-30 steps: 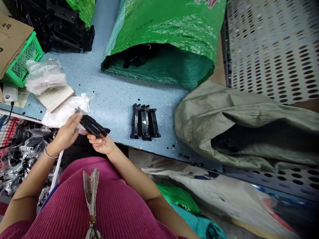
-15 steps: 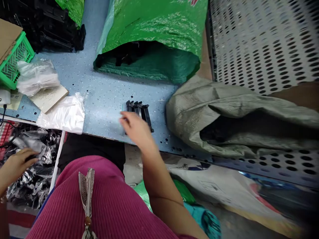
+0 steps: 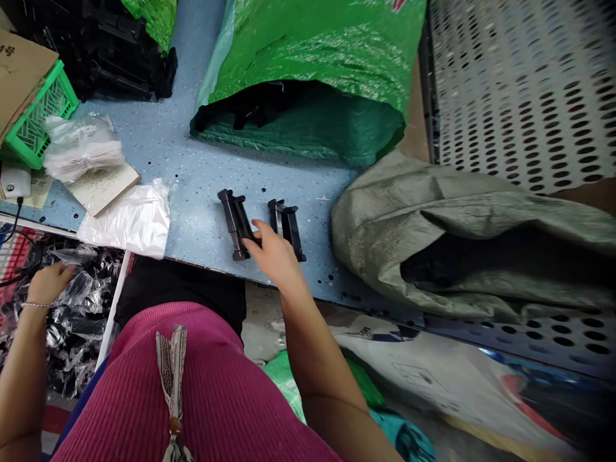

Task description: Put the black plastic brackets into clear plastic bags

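Observation:
On the blue speckled table (image 3: 192, 218), my right hand (image 3: 276, 256) has thumb and fingers at the right side of a long black plastic part (image 3: 235, 224) near the front edge. Whether this is one piece or two side by side, I cannot tell. Just right of it lies another similar black part (image 3: 291, 231), partly covered by my hand. At far left my left hand (image 3: 47, 283) is over a box of black pieces in clear bags (image 3: 91, 327). Its thumb is apart and its other fingers are partly hidden; I see nothing held in it.
A green woven sack (image 3: 308, 58) gapes towards me, black parts inside. To the right slumps a grey sack (image 3: 375, 212), also open. Clear plastic bags (image 3: 129, 221) lie at left, beside a green basket (image 3: 36, 135). Black parts (image 3: 120, 64) are heaped at the back left.
My right hand has parted the black row, shifting one portion left. The blurred clear bag by my left hand is no longer distinct there, and that hand has turned over the box.

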Tool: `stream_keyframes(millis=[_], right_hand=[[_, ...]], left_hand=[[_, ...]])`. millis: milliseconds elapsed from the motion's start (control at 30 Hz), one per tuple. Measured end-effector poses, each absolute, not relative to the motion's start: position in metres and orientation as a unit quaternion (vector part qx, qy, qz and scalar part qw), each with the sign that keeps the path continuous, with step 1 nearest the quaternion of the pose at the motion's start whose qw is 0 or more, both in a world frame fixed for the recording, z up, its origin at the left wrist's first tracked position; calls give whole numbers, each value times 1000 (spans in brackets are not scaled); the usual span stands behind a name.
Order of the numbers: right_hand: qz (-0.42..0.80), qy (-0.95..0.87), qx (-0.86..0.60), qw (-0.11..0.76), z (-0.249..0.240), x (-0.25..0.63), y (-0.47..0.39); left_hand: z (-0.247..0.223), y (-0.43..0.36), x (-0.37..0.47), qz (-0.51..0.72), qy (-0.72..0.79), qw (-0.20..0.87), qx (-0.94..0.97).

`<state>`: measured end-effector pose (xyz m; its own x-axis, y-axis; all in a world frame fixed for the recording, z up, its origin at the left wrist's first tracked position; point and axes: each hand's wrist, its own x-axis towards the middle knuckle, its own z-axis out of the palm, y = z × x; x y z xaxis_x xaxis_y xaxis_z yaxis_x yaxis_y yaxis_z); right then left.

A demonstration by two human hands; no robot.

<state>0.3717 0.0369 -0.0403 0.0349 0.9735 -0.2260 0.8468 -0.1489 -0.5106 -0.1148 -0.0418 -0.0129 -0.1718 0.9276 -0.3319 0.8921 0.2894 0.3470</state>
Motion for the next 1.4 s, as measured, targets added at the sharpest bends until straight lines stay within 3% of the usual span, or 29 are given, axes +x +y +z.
stream_keyframes(millis=[133, 233, 300, 433, 533, 733, 867, 967, 1033, 1267, 1400], right_hand=[[474, -569, -605, 292, -59, 338, 45], [564, -504, -559, 339, -62, 314, 46], [603, -460, -544, 360, -59, 307, 45], [698, -369, -468, 397, -50, 301, 47], [797, -287, -370, 380, -45, 283, 53], [888, -194, -262, 323, -52, 218, 70], [867, -167, -311, 352, -60, 213, 74], [843, -163, -336, 387, -58, 232, 67], [838, -167, -335, 397, -54, 242, 58], [950, -96, -205, 214, -57, 238, 25], [951, -41, -225, 209, -68, 234, 15]], left_hand=[[-24, 5, 6, 204, 639, 187, 718], [-35, 35, 64, 217, 619, 140, 742], [-39, 51, 65, 247, 641, 192, 701], [-35, 68, 25, 356, 652, 441, 504], [-28, 67, 11, 394, 625, 558, 376], [-22, 52, 21, 452, 597, 524, 406], [-13, 43, 6, 484, 622, 368, 494], [-7, 39, -7, 382, 640, 186, 640], [-8, 39, -11, 299, 629, 133, 705], [-20, 50, -14, 299, 587, 285, 697], [-20, 46, -24, 302, 591, 312, 681]])
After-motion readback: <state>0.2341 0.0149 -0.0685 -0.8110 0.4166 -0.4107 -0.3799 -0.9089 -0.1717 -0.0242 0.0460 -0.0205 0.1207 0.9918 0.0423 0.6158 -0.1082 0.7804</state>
